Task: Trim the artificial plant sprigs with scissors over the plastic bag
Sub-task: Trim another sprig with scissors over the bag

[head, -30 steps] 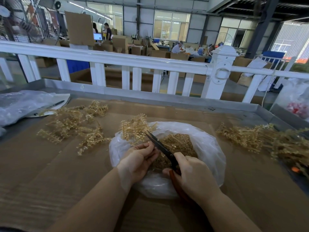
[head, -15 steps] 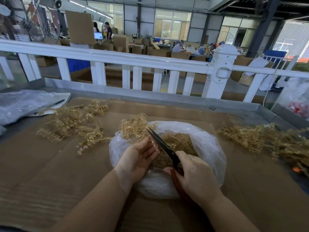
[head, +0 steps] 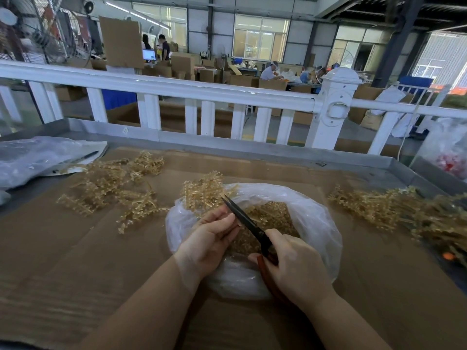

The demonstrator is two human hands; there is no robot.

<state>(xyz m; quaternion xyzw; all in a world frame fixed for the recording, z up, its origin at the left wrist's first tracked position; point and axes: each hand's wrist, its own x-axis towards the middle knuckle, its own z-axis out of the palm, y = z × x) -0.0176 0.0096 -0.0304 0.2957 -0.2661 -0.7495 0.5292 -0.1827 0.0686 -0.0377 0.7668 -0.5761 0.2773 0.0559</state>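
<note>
Two hands work over one clear bag [head: 313, 223]. The left hand [head: 209, 238] has its fingers curled round a gold sprig [head: 202, 190], which sticks up past the bag's far-left rim. The right hand [head: 290, 263] grips one pair of scissors [head: 249, 223] by red handles; the dark blades point up-left and lie against the left fingers, looking closed or nearly so. The bag is open and holds a heap of gold trimmings [head: 267, 218].

Two loose piles of sprigs lie on the table: one on the left [head: 113, 188], one on the right [head: 394, 210], both well apart from the bag. A second, flatter plastic bag [head: 32, 157] lies at the far left.

The surface is brown cardboard [head: 75, 261] laid in a grey metal tray [head: 227, 147]. Behind it runs a white railing [head: 177, 89], and beyond that a workshop with stacked cartons [head: 182, 64], big windows and several people at benches.
</note>
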